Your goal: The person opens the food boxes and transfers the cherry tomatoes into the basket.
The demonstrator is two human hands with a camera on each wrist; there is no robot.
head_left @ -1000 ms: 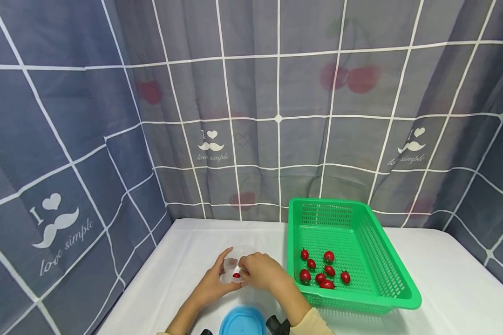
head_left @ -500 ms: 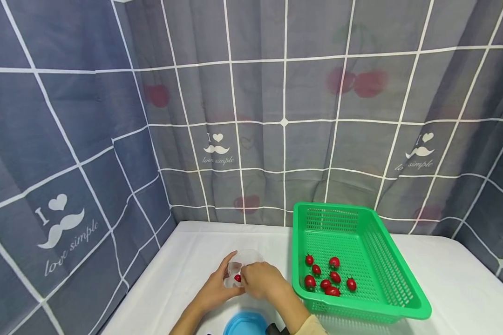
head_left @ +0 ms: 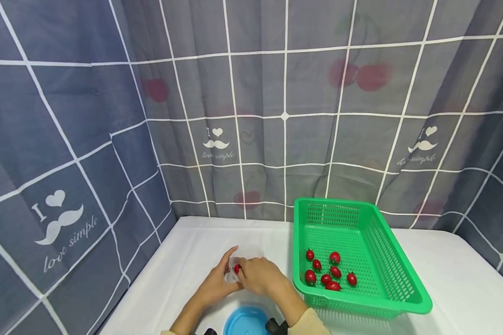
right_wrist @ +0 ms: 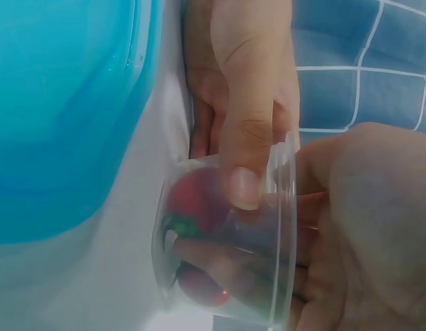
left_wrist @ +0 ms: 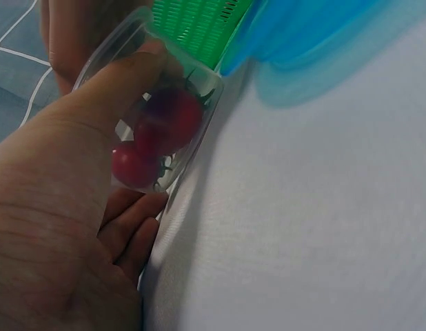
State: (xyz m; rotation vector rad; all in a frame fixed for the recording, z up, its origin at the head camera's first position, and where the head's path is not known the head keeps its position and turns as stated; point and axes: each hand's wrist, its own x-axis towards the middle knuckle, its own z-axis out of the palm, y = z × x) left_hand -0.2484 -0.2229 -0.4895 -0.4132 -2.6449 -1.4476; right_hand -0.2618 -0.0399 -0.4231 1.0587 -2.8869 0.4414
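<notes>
Far left, the left hand [head_left: 218, 281] grips the clear cup [right_wrist: 285, 227], thumb on its wall, with red tomatoes [left_wrist: 135, 165] inside it, above the white table [head_left: 201, 237]. Next, the blue container [head_left: 246, 321] sits nearer the person than the cup, and the right hand [head_left: 263, 275] has fingers inside the cup among those tomatoes; whether it pinches one cannot be told. Furthest right, the green basket [head_left: 354, 253] stands on the table near the right forearm, eight loose tomatoes [head_left: 335, 257] lying toward its near left corner.
</notes>
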